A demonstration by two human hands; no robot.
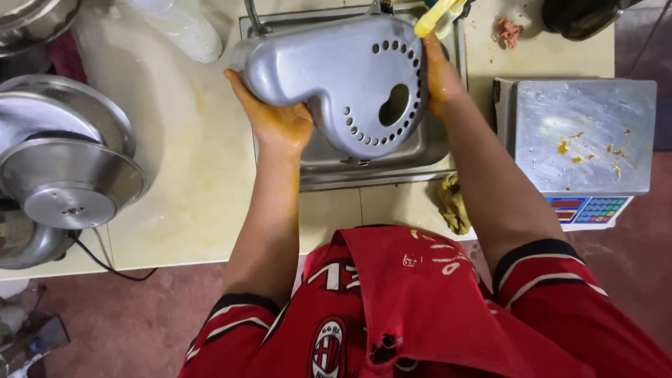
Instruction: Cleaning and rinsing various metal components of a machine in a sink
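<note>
Holding grey metal machine cover (336,77) with 2 hands over steel sink (420,150), tilted so perforated face points up at camera. Left hand (276,115) cupped under lower-left lobe, fingers wrapped behind casing and pressed to metal, hidden from view. Right hand (439,73) flat against right edge, fingers (432,49) together, bracing so cover stays level across basin. Kidney-shaped opening (393,105) and ring of small holes facing up. Held above basin rather than bench, likely so drips fall in sink; judged only from position. Both hands and forearms stained yellow-orange. Yellow strip-like item (437,15) just above right hand near tap; contact with hand unclear. Yellowish rag (453,203) draped at sink front edge, near right forearm. Digital scale (584,136) on right, steel platform smeared with yellow bits, well apart from cover. Stacked steel bowls (66,168) at left on cream bench (189,175), black cable (105,262) trailing off front edge. White plastic bottle (185,24) lying top left. Pink scrap (509,29) top right on bench. Red shirt (420,315) at bottom.
</note>
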